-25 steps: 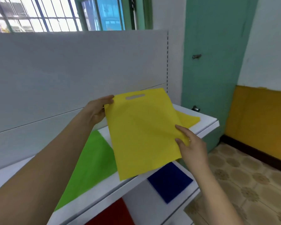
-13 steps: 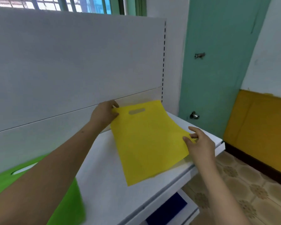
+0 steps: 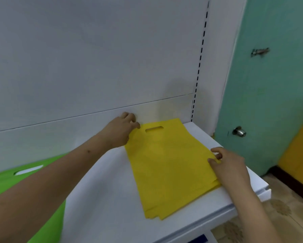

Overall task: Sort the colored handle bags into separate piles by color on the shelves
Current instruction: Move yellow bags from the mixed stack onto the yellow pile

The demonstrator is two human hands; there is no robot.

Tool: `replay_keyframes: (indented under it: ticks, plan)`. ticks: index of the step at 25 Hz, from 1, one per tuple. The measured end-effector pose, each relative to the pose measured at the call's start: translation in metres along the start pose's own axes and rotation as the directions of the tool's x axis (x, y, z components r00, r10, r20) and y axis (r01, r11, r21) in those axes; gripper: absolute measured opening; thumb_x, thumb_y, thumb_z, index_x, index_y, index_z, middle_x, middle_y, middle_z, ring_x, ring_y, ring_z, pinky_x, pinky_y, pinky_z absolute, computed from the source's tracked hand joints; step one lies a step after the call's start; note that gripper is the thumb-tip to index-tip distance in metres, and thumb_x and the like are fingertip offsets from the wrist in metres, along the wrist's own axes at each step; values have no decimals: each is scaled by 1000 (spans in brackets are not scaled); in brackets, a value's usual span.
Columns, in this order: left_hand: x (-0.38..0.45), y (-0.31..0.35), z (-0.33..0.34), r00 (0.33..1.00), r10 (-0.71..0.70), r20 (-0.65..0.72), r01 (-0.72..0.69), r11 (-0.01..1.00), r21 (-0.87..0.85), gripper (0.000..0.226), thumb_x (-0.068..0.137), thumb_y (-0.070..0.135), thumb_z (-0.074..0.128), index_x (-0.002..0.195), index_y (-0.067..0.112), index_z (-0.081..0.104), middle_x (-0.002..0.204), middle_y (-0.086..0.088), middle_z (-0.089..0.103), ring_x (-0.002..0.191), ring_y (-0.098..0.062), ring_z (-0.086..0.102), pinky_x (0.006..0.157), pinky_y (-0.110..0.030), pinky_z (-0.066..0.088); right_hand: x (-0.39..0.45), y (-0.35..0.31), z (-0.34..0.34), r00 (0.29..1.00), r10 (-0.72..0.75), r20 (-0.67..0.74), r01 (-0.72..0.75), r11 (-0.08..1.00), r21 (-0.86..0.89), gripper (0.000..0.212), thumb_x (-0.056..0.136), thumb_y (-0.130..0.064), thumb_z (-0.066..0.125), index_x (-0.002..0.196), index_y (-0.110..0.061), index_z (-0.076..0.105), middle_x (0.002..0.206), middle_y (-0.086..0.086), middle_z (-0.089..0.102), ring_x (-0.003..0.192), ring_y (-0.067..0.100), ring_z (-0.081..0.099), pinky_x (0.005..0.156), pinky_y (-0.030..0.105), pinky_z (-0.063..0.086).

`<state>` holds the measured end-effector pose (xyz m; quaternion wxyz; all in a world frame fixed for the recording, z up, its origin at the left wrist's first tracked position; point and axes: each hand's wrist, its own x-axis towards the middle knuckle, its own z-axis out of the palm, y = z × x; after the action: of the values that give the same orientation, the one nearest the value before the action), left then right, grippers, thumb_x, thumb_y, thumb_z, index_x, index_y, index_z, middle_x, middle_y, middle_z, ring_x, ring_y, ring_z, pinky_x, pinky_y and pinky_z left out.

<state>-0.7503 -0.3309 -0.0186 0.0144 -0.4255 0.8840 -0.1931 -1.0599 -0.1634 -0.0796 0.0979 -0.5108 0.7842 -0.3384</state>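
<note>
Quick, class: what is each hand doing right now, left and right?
Left hand: pinches the top corner of the yellow bag.
Right hand: pinches the bag's right edge.

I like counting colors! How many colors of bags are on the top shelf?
2: yellow bags stacked on the right, held by both hands; green bags at left, partly hidden.

left hand [image 3: 120, 132] bare, no ring | right hand [image 3: 230, 163] bare | both forearms unsleeved | small dark mark, left forearm
</note>
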Motion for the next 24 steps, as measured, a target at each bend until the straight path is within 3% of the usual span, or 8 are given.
replay_keyframes:
  ticks: [3, 5, 8, 10, 15, 20, 22, 24]
  plan:
    - [-9, 4, -5, 959, -14, 282, 16, 1000, -5, 77, 78, 11, 62, 144, 32, 28, 148, -8, 19, 133, -30, 28, 90, -34, 47, 1, 7, 2, 999, -28, 19, 31, 986, -165, 42, 89, -39, 58, 127, -20, 57, 115, 6, 61, 102, 26, 55, 80, 36, 48]
    - [-8, 10, -7, 916, -58, 397, 61, 998, 6, 83, 78, 12, 66, 144, 35, 22, 147, -9, 13, 126, -33, 37, 84, -35, 49, 3, 9, -4, 986, -5, 164, 49, 964, -261, 67, 87, -59, 51, 142, -21, 40, 131, 8, 52, 119, 30, 48, 94, 41, 44]
    - [-2, 19, -8, 896, -69, 440, 119, 989, -89, 83, 78, 14, 72, 141, 33, 22, 136, -11, 29, 94, -28, 59, 73, -37, 54, 1, 4, -28, 844, -94, 528, 200, 969, -147, 110, 70, -76, 58, 153, -31, 1, 152, 0, 29, 138, 29, 27, 110, 42, 31]
    - [0, 21, -11, 885, -85, 457, 146, 984, -100, 79, 79, 19, 74, 140, 31, 25, 128, -11, 41, 93, -26, 58, 76, -39, 55, -5, 0, -41, 742, -123, 659, 274, 953, -131, 123, 64, -73, 68, 151, -34, -10, 157, -4, 17, 143, 26, 17, 114, 41, 25]
    - [0, 22, -13, 865, -95, 493, 60, 994, 86, 82, 71, 17, 78, 137, 28, 31, 136, -6, 29, 116, -26, 42, 79, -36, 50, -11, 1, -40, 770, -167, 615, 362, 909, -207, 93, 66, -59, 76, 140, -27, 29, 138, -2, 38, 126, 20, 32, 97, 32, 38]
    - [-6, 22, -5, 914, -111, 389, 97, 994, 57, 54, 79, 25, 73, 124, 24, 43, 124, -2, 45, 89, -21, 55, 70, -33, 47, -10, 6, -40, 799, -247, 549, 342, 936, -77, 54, 66, -49, 80, 101, -26, 46, 108, -7, 50, 94, 10, 44, 61, 19, 30]
    - [-15, 20, -5, 915, -146, 377, 140, 989, 44, 48, 81, 24, 72, 121, 23, 46, 122, -2, 48, 88, -19, 54, 70, -32, 46, -12, 10, -42, 779, -229, 583, 338, 938, -82, 55, 67, -54, 78, 105, -27, 47, 125, -2, 49, 109, 12, 44, 73, 20, 37]
    - [-28, 18, -7, 915, -192, 354, 189, 981, 44, 50, 81, 19, 70, 124, 22, 46, 125, -4, 46, 100, -22, 54, 72, -33, 46, -14, 10, -43, 766, -217, 605, 383, 910, -159, 73, 66, -69, 69, 123, -32, 43, 153, 4, 26, 138, 22, 24, 106, 34, 33]
